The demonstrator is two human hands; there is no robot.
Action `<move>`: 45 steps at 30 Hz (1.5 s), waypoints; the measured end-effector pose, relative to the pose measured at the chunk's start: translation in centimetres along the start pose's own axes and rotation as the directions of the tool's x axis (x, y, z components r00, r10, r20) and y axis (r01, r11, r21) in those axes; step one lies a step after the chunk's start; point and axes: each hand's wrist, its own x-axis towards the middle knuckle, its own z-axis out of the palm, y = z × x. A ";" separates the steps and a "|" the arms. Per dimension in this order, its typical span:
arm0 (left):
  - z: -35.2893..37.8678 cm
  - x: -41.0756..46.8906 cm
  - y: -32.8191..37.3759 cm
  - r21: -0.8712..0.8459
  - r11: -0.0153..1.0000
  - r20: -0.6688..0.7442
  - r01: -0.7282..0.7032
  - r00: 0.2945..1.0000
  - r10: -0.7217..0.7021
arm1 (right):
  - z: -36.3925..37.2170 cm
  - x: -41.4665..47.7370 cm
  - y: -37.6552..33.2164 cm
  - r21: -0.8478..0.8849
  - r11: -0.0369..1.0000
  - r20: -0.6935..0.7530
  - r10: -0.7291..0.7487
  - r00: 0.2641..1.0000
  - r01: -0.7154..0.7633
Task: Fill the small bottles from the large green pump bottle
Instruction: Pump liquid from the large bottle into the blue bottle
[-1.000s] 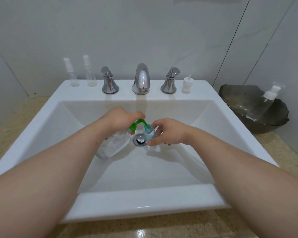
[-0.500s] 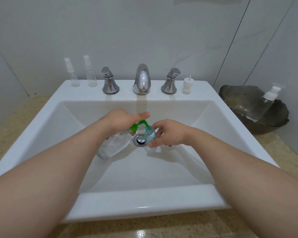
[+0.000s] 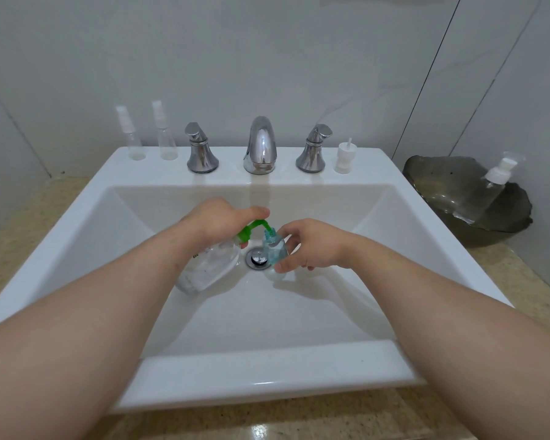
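Filling step: left hand [image 3: 223,217] grips large clear green-pump bottle [image 3: 210,265], spout [image 3: 265,225] at small bluish bottle [image 3: 275,249] gripped by right hand [image 3: 311,246]. Next probably calls for steady presses.

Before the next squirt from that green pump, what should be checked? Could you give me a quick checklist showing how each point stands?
1. Spout tip meets the mouth of the small bottle: ok.
2. Right hand grips the small bottle: ok.
3. Left hand holds the tilted pump bottle, thumb on top of the pump: ok.
4. Both bottles are over the sink, by the drain, so drips land in the basin: ok.
5. Room left in the small bottle: cannot tell; bluish liquid shows, but the level is unclear.
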 end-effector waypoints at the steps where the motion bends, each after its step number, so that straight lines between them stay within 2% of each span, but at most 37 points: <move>1: 0.0 0.1 -0.1 -0.005 1.000 -0.001 -0.001 1.000 0.001 | 0.0 -0.1 0.0 -0.004 1.000 0.005 0.000 1.000 0.000; 16: 0.0 0.5 -0.2 -0.119 0.993 0.026 -0.016 0.999 0.020 | 0.2 -0.3 -0.4 -0.036 0.999 -0.021 -0.016 1.000 0.016; 34: -0.1 -0.2 0.0 -0.061 0.998 0.001 0.007 1.000 -0.007 | 0.1 -0.1 -0.2 -0.040 0.999 -0.010 -0.005 1.000 0.004; 45: 0.0 0.4 -0.2 -0.101 0.995 0.007 0.005 1.000 -0.004 | 0.0 0.2 -0.1 0.017 1.000 0.006 0.013 1.000 -0.013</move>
